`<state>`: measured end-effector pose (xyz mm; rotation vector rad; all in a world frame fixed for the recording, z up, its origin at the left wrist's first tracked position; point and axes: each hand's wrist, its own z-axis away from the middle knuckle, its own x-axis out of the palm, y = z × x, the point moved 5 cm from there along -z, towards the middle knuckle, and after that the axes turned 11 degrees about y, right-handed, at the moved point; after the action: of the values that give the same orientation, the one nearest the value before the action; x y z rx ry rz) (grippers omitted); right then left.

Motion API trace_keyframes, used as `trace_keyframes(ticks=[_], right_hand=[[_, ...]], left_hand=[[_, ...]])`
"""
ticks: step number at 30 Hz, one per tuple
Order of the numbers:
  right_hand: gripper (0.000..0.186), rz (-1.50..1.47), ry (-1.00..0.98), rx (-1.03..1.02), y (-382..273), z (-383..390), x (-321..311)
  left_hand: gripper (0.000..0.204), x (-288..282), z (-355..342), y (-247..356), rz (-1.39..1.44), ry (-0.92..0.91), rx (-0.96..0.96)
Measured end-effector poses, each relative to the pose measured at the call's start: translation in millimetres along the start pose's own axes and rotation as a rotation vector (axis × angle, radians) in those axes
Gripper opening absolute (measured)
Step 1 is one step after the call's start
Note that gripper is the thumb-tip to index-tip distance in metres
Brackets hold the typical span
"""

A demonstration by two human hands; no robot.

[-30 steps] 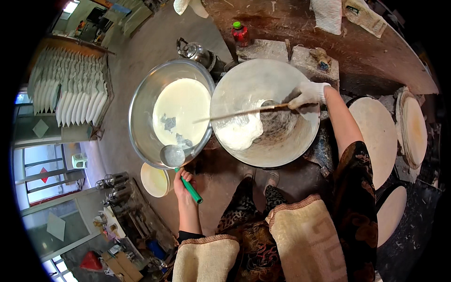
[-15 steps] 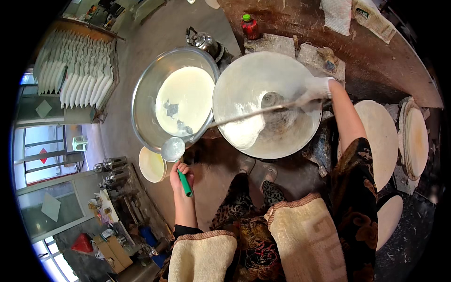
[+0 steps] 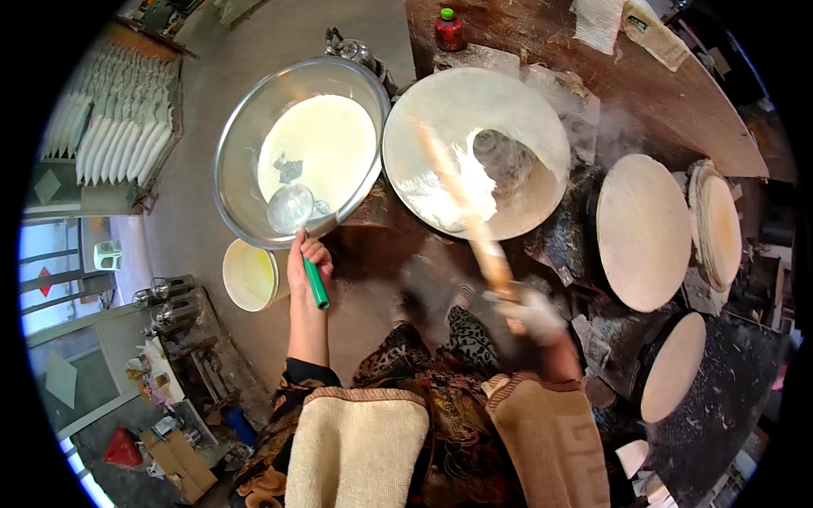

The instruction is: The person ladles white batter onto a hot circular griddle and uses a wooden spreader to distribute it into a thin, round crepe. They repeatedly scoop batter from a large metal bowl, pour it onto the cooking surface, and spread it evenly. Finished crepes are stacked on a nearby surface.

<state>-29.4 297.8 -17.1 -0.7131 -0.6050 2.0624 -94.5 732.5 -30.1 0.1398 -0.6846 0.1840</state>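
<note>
My left hand (image 3: pixel 308 251) is closed round the green handle of a ladle (image 3: pixel 290 208), whose metal bowl hangs over the near rim of a wide steel basin (image 3: pixel 229 182). Pale cream batter (image 3: pixel 326 144) fills the bottom of that basin. My right hand (image 3: pixel 532 313), in a white glove, grips a wooden spreader (image 3: pixel 461 199), blurred by motion. Its far end lies over the round griddle (image 3: pixel 517 102). White wet batter (image 3: pixel 440 182) covers the griddle's left and front part, curving round a bare grey patch at the middle.
Below the basin stands a pale bucket (image 3: pixel 247 275). A kettle (image 3: pixel 351 51) and a red jar with green lid (image 3: pixel 449 30) are behind. Round pale flatbreads (image 3: pixel 644 233) lie at right, with another stack (image 3: pixel 718 224) beyond and one disc (image 3: pixel 673 368) nearer. Steam rises right of the griddle.
My right hand has swung from the griddle's right side to its near side, turning the spreader. Batter has spread wider. The ladle's bowl has moved from outside the basin to over its near rim.
</note>
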Motion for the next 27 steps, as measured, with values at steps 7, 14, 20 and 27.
trace_keyframes(ticks=[7, 14, 20, 27], right_hand=[[0.036, 0.331, 0.505, -0.248, -44.5, -32.4, 152.0], [0.031, 0.419, 0.735, -0.095, 1.6, -8.3, 75.3], [0.033, 0.073, 0.612, -0.275, -72.1, -23.6, 90.8], [0.037, 0.518, 0.673, -0.242, -28.9, -7.1, 95.3]], left_hand=[[0.013, 16.3, 20.4, 5.0, -0.16, 0.052, 0.049], [0.011, 1.4, 41.4, 39.8, -0.145, -0.081, -0.011], [0.012, 19.5, 60.4, 30.5, -0.219, -0.202, 0.011], [0.013, 41.3, 56.7, 6.1, -0.226, -0.267, -0.117]])
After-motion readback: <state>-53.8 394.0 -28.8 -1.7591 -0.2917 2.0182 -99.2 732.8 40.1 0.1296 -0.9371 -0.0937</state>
